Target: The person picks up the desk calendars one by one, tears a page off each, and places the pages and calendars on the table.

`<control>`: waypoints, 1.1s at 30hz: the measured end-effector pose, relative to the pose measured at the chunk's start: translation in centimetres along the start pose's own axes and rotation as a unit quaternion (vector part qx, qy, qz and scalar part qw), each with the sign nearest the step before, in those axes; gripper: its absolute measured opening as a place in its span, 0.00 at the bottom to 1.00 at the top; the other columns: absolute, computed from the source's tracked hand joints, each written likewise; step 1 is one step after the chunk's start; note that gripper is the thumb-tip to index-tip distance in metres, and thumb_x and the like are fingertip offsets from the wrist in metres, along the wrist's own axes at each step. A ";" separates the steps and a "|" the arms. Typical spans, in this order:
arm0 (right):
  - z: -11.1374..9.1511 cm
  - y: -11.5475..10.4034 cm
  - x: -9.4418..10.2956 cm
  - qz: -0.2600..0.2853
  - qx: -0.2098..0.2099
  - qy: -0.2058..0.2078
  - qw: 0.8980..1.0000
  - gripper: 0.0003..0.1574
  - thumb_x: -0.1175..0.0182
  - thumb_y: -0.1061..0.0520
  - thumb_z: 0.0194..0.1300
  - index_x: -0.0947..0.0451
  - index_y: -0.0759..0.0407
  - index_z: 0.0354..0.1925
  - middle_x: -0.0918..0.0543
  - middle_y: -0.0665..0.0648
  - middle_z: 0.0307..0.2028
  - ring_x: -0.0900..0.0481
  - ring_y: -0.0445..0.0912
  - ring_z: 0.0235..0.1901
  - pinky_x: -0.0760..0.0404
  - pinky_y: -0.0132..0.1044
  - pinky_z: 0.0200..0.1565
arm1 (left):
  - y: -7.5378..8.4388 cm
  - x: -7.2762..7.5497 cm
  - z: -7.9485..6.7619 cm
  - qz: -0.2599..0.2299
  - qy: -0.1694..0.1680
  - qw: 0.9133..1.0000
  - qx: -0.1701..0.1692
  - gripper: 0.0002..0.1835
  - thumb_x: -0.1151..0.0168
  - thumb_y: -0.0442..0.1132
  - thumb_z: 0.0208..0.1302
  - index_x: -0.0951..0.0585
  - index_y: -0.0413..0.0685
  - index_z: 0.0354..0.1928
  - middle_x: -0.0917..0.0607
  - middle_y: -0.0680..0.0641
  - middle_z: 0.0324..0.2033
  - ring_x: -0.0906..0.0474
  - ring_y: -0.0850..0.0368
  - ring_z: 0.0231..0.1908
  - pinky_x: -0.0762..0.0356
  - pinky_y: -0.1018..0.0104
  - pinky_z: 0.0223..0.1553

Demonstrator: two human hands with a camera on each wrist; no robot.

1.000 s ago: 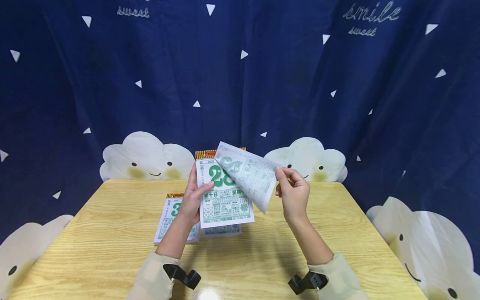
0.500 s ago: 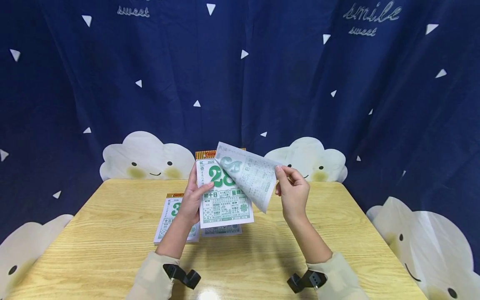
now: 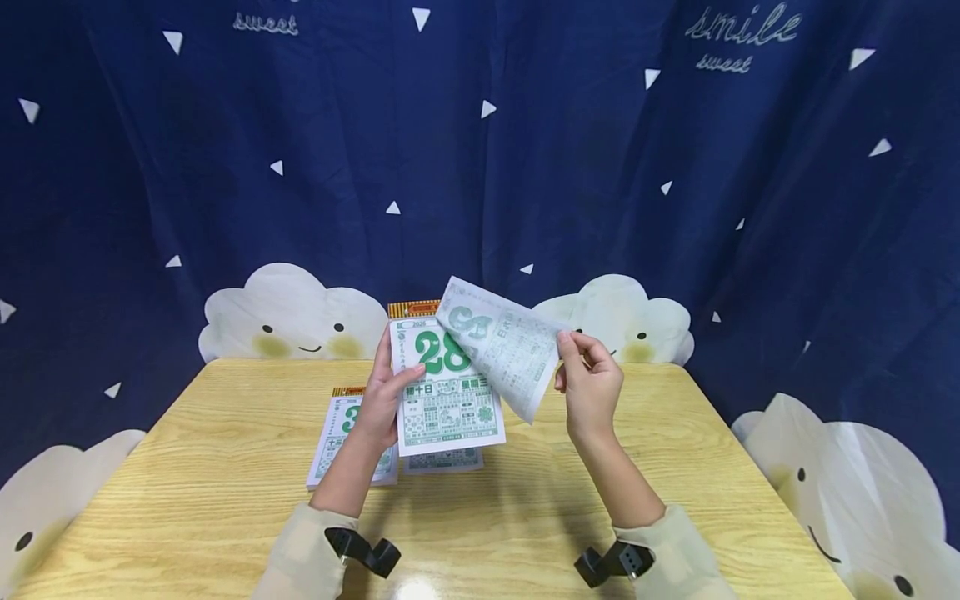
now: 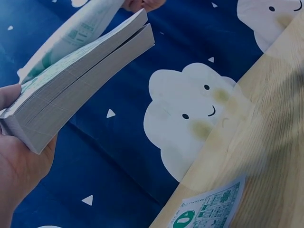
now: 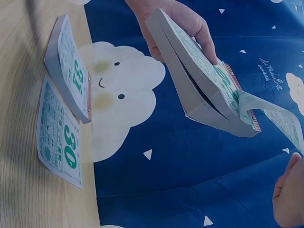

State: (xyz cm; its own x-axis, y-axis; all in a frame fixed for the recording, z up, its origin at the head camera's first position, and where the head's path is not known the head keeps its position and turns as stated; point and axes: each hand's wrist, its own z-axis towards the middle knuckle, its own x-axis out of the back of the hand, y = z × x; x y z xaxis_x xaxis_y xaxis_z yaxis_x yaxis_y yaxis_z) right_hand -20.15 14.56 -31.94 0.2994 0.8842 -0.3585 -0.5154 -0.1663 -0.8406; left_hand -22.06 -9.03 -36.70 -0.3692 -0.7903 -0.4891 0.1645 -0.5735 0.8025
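My left hand grips a thick tear-off calendar by its left side, thumb across the green 28 page. The calendar is raised above the table, its orange striped header partly covered. At the right, my right hand pinches the lower corner of a thin top sheet between thumb and finger. That sheet is folded over diagonally, its printed back showing, its upper left corner free of the header. Near the header, the right wrist view shows the sheet bent and creased; whether its other end is attached, I cannot tell.
A second tear-off calendar showing 31 lies on the wooden table, left of the held one. Beside it lies a loose sheet marked 30, partly hidden in the head view. A dark blue curtain with clouds hangs behind.
The pinched sheet has shifted slightly right, its upper left corner rising and moving away from the header. My right hand has moved a little right; the left hand keeps its grip.
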 end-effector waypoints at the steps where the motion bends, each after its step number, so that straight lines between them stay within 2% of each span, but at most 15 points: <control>1: 0.0 0.0 0.0 0.001 0.000 0.000 1.000 0.07 0.38 0.61 0.60 0.22 0.66 0.32 0.26 0.45 0.17 0.36 0.36 0.09 0.36 0.22 0.11 | 0.0 0.0 0.0 -0.001 -0.001 1.000 0.000 0.42 0.60 0.25 0.68 0.58 0.77 0.71 0.24 0.57 0.56 0.17 0.59 0.44 0.16 0.65 0.44; 7: 0.0 -0.1 -0.1 0.007 0.006 0.001 1.000 0.08 0.38 0.61 0.60 0.23 0.67 0.31 0.26 0.45 0.17 0.36 0.35 0.09 0.36 0.22 0.11 | 0.0 0.0 0.0 -0.003 -0.004 1.000 -0.002 0.42 0.60 0.25 0.68 0.59 0.76 0.71 0.24 0.57 0.56 0.17 0.59 0.44 0.16 0.65 0.43; 15: 0.0 -0.3 0.1 0.009 0.013 0.012 1.000 0.03 0.39 0.61 0.61 0.21 0.58 0.30 0.25 0.45 0.20 0.36 0.35 0.09 0.35 0.22 0.11 | 0.0 0.1 0.0 -0.003 -0.005 1.000 -0.008 0.42 0.60 0.25 0.67 0.58 0.76 0.71 0.25 0.57 0.57 0.17 0.59 0.45 0.17 0.65 0.44; 22: 0.0 -0.3 0.2 0.010 0.015 0.015 1.000 0.03 0.39 0.60 0.61 0.22 0.59 0.31 0.25 0.46 0.21 0.36 0.36 0.09 0.35 0.22 0.11 | 0.1 0.1 -0.1 0.007 -0.007 1.000 -0.011 0.42 0.59 0.25 0.68 0.58 0.76 0.71 0.24 0.58 0.56 0.17 0.59 0.45 0.17 0.65 0.44; 33: 0.0 -0.3 0.3 0.013 0.009 0.024 1.000 0.04 0.38 0.60 0.61 0.22 0.60 0.32 0.25 0.46 0.20 0.36 0.36 0.09 0.36 0.22 0.11 | 0.3 -0.1 -0.2 0.006 -0.001 1.000 0.003 0.42 0.59 0.25 0.67 0.57 0.77 0.71 0.24 0.57 0.56 0.17 0.59 0.44 0.17 0.64 0.44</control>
State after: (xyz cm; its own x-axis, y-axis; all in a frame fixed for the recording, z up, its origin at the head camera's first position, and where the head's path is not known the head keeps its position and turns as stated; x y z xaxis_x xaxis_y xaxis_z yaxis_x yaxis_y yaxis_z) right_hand -19.94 14.90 -31.78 0.3237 0.8579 -0.3991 -0.5380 -0.1801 -0.8235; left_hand -21.83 -9.20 -36.44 -0.3695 -0.7968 -0.4781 0.1630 -0.5621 0.8108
